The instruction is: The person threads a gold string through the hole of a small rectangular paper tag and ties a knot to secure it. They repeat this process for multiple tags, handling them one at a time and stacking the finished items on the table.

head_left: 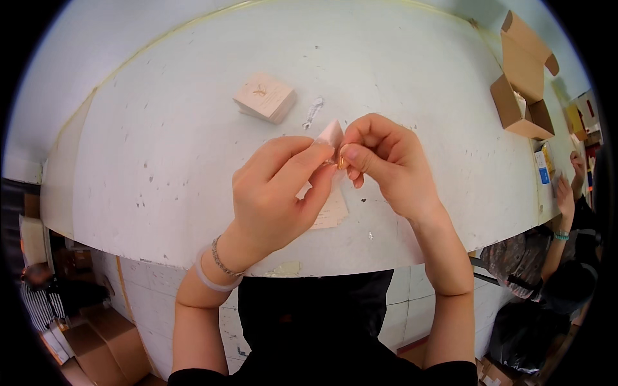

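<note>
Above the table's near middle, my left hand [273,186] pinches a small pale pink card [331,134], held tilted. Close against it, my right hand [386,161] has thumb and forefinger closed on a tiny gold-coloured piece [341,156]; its exact kind is too small to tell. Partly hidden below my hands lie a few pale printed cards [333,211]. Farther off stands a neat stack of pale pink cards [265,96], with a thin gold ornament [261,90] on the top one. Just right of the stack is a small crumpled clear plastic piece [313,112].
The white table [161,128] has scuffs and chips. An open cardboard box [521,106] stands at the far right, near a blue-and-white packet [542,168]. Another person's hand [564,196] rests at the right edge. Cardboard boxes [106,347] sit on the floor, lower left.
</note>
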Demonstrator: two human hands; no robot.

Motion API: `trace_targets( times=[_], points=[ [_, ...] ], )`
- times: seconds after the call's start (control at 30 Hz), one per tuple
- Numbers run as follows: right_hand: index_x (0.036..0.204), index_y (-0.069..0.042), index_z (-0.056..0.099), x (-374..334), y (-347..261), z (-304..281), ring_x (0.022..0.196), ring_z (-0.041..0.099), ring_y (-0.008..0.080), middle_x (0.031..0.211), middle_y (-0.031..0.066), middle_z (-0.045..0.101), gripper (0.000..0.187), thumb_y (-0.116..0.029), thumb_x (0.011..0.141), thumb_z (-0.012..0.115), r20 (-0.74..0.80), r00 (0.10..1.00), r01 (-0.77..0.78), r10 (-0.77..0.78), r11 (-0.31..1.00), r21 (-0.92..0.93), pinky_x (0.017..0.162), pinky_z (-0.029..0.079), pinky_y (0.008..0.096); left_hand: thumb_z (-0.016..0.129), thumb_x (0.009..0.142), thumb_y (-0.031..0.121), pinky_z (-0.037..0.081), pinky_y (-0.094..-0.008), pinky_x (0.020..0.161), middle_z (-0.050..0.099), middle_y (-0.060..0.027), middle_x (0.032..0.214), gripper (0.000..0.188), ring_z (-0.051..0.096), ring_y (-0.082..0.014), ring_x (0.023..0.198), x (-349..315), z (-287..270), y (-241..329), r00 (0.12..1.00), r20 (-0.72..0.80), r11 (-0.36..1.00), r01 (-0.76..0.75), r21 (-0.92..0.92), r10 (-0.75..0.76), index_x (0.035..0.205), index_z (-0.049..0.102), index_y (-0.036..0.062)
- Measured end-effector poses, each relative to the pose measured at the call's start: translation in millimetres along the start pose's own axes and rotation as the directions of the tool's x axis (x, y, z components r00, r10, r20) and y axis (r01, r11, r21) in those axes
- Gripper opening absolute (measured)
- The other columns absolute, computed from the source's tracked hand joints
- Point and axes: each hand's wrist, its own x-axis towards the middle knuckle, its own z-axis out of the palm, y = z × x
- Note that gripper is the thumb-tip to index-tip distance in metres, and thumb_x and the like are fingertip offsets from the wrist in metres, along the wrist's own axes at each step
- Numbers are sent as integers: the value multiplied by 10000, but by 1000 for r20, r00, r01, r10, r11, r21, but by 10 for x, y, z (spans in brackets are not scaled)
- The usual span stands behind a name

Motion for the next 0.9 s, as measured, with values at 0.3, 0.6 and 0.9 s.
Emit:
trace_targets(
  times=[0.3,0.6,0.9],
  points=[
    [912,7,578,-6,16,68,675,549,58,808,34,642,98,-86,945,581,-1,1000,-27,27,998,55,580,455,218,737,684,-38,459,-253,474,640,-44,823,230,595,-157,621,-4,-63,-90,999,-11,999,-53,-5,53,892,688,46],
    [886,-2,589,-1,35,92,652,512,40,787,12,617,134,-125,937,598,-23,999,-42,42,999,-5,542,413,207,729,690,-70,486,-249,524,654,-72,830,228,617,-162,644,-47,-82,-116,997,44,997,-61,47,59,895,683,20],
    [884,2,597,-23,58,159,637,498,29,779,9,624,92,-83,914,617,-52,998,7,-19,976,-218,543,420,209,713,694,-96,472,-262,505,643,-73,804,203,596,-189,628,-25,-86,-128,984,52,962,-175,211,168,861,673,13]
  ],
)
